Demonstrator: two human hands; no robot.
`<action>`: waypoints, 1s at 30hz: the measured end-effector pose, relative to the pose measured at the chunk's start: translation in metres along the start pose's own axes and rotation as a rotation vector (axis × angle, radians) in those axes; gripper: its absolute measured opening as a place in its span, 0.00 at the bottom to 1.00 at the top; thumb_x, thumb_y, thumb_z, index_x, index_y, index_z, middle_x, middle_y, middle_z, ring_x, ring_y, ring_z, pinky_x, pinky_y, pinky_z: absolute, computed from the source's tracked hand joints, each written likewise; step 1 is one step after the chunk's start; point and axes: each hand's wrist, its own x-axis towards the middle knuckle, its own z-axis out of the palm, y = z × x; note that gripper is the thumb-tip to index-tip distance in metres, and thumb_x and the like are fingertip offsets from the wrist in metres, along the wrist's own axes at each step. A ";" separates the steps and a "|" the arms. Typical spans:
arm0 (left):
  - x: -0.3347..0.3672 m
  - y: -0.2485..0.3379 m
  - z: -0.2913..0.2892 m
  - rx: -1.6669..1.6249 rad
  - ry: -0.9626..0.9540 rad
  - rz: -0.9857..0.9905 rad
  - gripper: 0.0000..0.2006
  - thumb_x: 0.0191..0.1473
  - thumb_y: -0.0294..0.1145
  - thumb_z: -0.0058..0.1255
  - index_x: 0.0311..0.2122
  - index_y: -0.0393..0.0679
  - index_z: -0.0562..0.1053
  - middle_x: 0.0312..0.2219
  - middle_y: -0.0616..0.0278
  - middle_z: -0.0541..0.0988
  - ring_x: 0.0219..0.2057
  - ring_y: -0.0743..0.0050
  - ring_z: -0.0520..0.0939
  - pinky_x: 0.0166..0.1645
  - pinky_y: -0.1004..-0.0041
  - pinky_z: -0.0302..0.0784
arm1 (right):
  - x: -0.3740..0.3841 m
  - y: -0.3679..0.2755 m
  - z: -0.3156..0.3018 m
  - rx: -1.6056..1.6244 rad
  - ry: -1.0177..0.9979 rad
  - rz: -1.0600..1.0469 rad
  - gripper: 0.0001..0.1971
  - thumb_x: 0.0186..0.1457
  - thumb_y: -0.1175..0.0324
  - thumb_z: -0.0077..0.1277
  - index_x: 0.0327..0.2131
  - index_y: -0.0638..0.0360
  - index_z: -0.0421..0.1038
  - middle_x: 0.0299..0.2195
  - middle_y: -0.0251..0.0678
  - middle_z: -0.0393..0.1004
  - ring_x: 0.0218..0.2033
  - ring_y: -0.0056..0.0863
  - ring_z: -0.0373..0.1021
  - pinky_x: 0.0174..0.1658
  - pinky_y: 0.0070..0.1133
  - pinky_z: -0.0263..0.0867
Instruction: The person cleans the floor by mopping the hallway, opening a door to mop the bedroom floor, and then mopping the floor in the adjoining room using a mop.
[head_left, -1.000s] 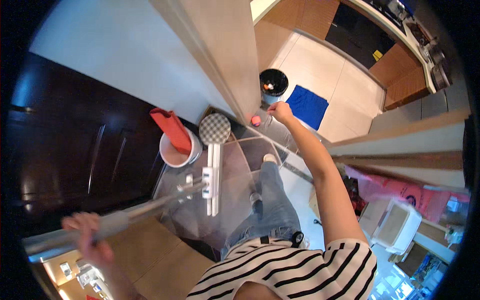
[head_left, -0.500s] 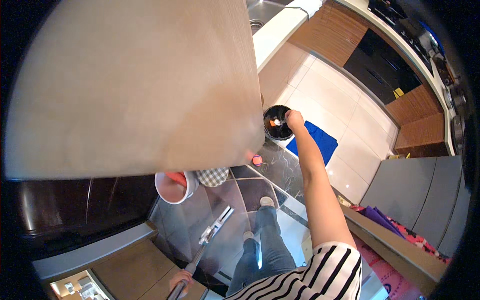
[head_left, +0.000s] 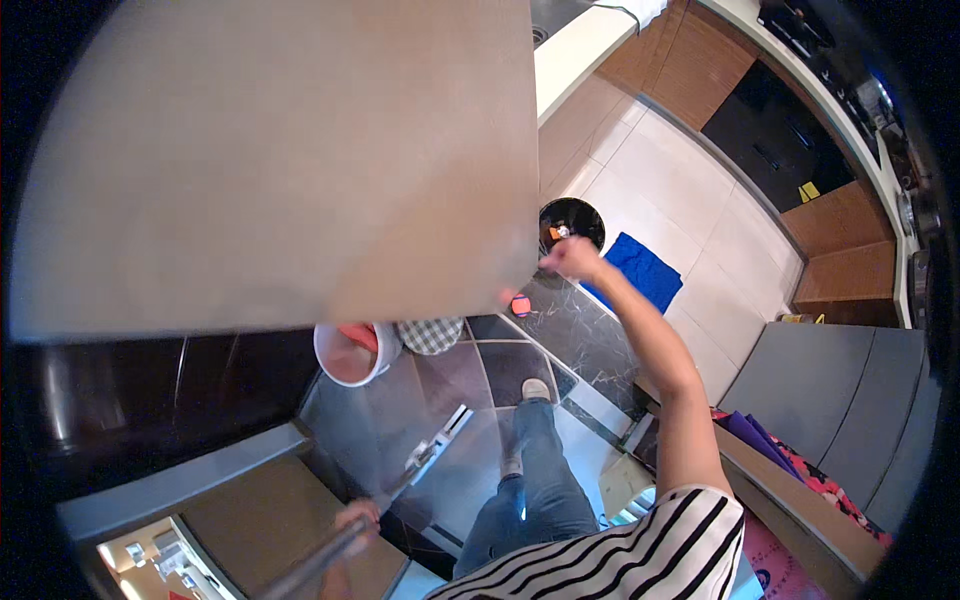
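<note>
My left hand [head_left: 356,516] is closed round the grey pole of a mop [head_left: 405,485]. The mop's narrow white and grey head [head_left: 445,440] points away from me over the dark tiles, with no cloth visible on it. My right hand [head_left: 572,258] is stretched out at the near rim of a round black bin [head_left: 598,222]. Motion smears its fingers, so whether they hold anything cannot be made out. Inside the bin lie a small orange piece [head_left: 557,233] and something whitish.
A large beige panel [head_left: 300,170] fills the upper left close by. Beneath it stand a white bucket [head_left: 355,372] holding red cloth and a checked item [head_left: 430,335]. An orange ball [head_left: 521,304] lies near the panel's corner, a blue mat [head_left: 640,272] beside the bin. Cabinets [head_left: 845,235] line the right.
My right hand has drawn back from over the bin toward me and slightly left. The mop pole has swung lower at its near end, and my left hand has shifted a little up.
</note>
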 end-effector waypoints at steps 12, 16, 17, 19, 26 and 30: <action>0.073 -0.131 0.045 0.535 -0.949 0.304 0.16 0.23 0.18 0.45 0.27 0.42 0.66 0.19 0.62 0.70 0.24 0.71 0.70 0.29 0.73 0.64 | -0.274 -0.306 -0.036 0.869 -0.713 -1.407 0.18 0.37 0.62 0.53 0.31 0.64 0.65 0.24 0.33 0.66 0.28 0.25 0.64 0.29 0.19 0.60; 0.039 -0.132 0.105 0.642 -1.114 0.186 0.13 0.25 0.21 0.46 0.25 0.41 0.67 0.17 0.65 0.70 0.21 0.74 0.69 0.27 0.73 0.64 | -0.384 -0.259 -0.007 1.280 -0.637 -1.171 0.11 0.34 0.62 0.51 0.18 0.59 0.64 0.16 0.33 0.64 0.18 0.28 0.63 0.24 0.25 0.59; 0.040 -0.141 0.119 0.641 -1.126 0.218 0.13 0.25 0.21 0.46 0.25 0.41 0.67 0.17 0.65 0.70 0.21 0.74 0.69 0.27 0.73 0.64 | -0.406 -0.243 -0.011 1.329 -0.515 -1.084 0.08 0.34 0.69 0.52 0.19 0.54 0.62 0.13 0.31 0.63 0.15 0.24 0.59 0.24 0.24 0.56; 0.023 -0.166 0.129 0.293 -0.833 0.193 0.10 0.27 0.25 0.50 0.22 0.41 0.67 0.16 0.67 0.70 0.19 0.76 0.68 0.25 0.74 0.63 | -0.443 -0.222 0.013 1.451 -0.347 -0.954 0.07 0.34 0.69 0.51 0.20 0.53 0.62 0.14 0.30 0.63 0.15 0.24 0.59 0.25 0.23 0.54; -0.031 -0.304 0.115 0.524 -0.467 0.125 0.11 0.26 0.29 0.52 0.22 0.44 0.68 0.17 0.60 0.70 0.21 0.68 0.70 0.26 0.72 0.65 | -0.484 -0.197 0.136 1.271 -0.275 -0.757 0.08 0.34 0.70 0.51 0.21 0.54 0.61 0.20 0.31 0.63 0.24 0.26 0.61 0.37 0.28 0.55; -0.058 -0.364 0.118 0.339 0.292 0.374 0.06 0.27 0.26 0.50 0.18 0.42 0.67 0.17 0.58 0.69 0.24 0.64 0.70 0.27 0.72 0.64 | -0.491 -0.219 0.182 1.234 -0.192 -0.671 0.09 0.35 0.71 0.50 0.23 0.56 0.60 0.22 0.32 0.62 0.28 0.26 0.60 0.40 0.28 0.54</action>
